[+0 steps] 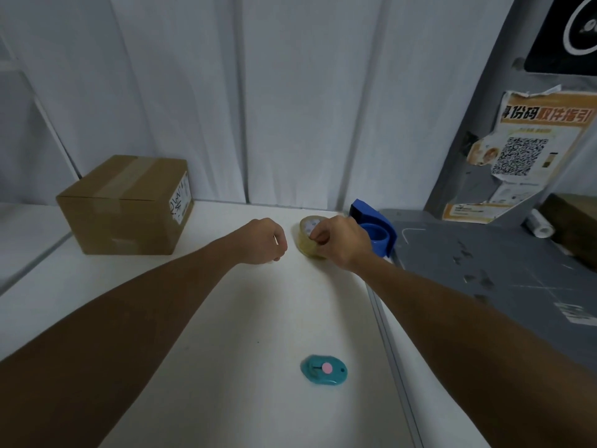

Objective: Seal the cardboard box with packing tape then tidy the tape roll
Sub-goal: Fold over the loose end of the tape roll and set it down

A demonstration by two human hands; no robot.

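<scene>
Small teal cutter [324, 369] with pink button lies flat on white table [258, 318], toward near edge. Blue tape dispenser [374, 231] at table's far right edge. Grey mat [484, 270] right of table; torn QR poster [529, 150] above mat.

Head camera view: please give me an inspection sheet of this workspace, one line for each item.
Surface: white table, grey cutting mat adjoining on the right.
Job's things: cardboard box at back left, tape already across its top; tape roll lying flat.
Clutter: teal cutter near the front; blue dispenser behind the roll; white paper roll.
Grips: right hand pinches the tape roll; left hand is closed beside it, contents hidden.
Cables: nothing seen.
Surroundings: white curtain; QR poster.
</scene>
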